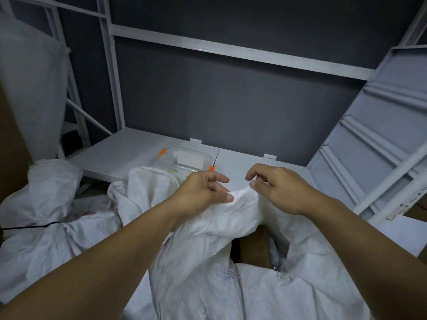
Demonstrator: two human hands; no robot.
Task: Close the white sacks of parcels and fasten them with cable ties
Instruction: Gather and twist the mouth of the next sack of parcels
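Head view, open sack (208, 262): it lay nearest the person, its mouth gaping, with the rim lifted up between both hands.
Left hand (203, 190): its fingers were curled and its thumb was pressed down on the sack rim, apparently pinching a fold to gather the mouth.
Right hand (279, 190): beside the left on the same rim, with the thumb on the cloth and the forefinger raised and bent; this looked like a light pinch.
Parcel (254, 248): brown, showing through the sack's gap, so closing was judged to have barely begun.
Cable tie (216, 157): a thin black strip rose just beyond the sack, by the clear box (184, 161) on the shelf (111, 151).
Tied sack (46, 227): left of the open sack, with a black tie around its neck.
Hard to tell: whether the left hand held the strip, what the fingers were doing under the cloth, and what was in the box.
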